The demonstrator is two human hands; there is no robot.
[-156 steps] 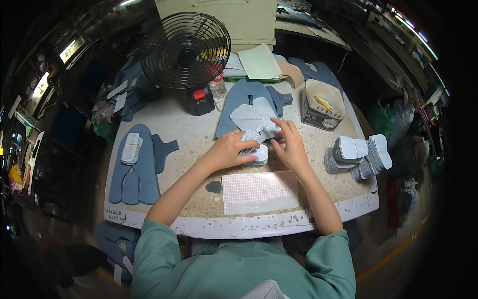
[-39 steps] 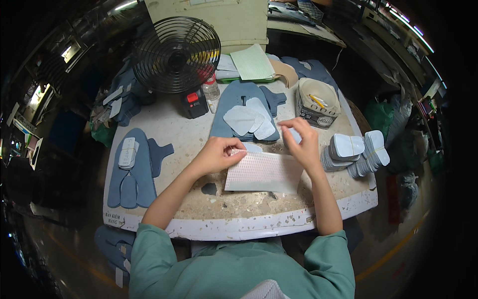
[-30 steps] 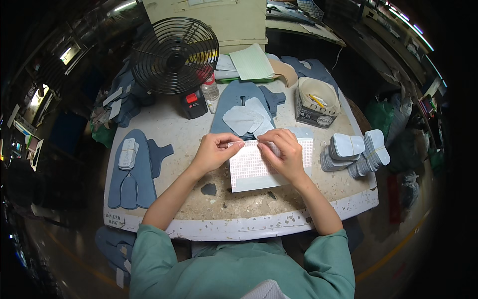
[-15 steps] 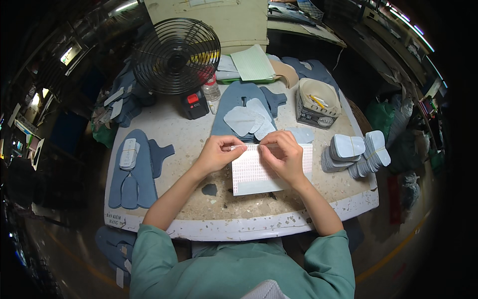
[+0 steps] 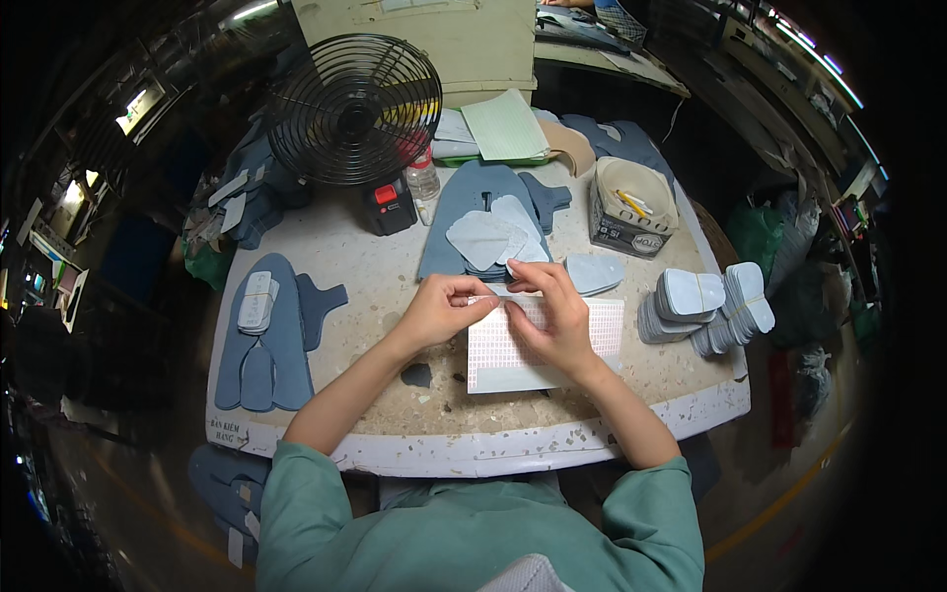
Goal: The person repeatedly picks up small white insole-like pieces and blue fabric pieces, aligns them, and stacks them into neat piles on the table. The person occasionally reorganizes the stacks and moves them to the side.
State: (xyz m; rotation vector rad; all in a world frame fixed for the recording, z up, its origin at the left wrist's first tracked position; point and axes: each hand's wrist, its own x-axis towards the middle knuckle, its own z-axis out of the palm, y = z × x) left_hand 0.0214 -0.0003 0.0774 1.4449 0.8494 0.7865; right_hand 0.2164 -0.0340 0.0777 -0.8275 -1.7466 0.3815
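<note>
A white sheet of small printed labels (image 5: 538,345), marked in rows of pink, lies tilted before me over the table. My left hand (image 5: 444,311) pinches its upper left edge between thumb and forefinger. My right hand (image 5: 552,316) is at the same upper edge, thumb low against the sheet and forefinger lifted away from it. Whether a small label sticks to these fingertips is too small to tell. Just beyond the hands, loose pale grey cut pieces (image 5: 483,240) rest on a stack of blue-grey shoe-shaped pieces (image 5: 457,202). Another pale piece (image 5: 595,272) lies beside my right hand.
Banded stacks of pale pieces (image 5: 681,296) stand at the right, below a box with pencils (image 5: 634,212). A black fan (image 5: 355,109) and a plastic bottle (image 5: 422,180) are at the back left. More blue-grey pieces (image 5: 258,365), topped by a banded bundle, lie at the left.
My right thumb and forefinger have spread apart from a pinch at the sheet's edge. The sheet and my left hand have shifted slightly right and nearer me.
</note>
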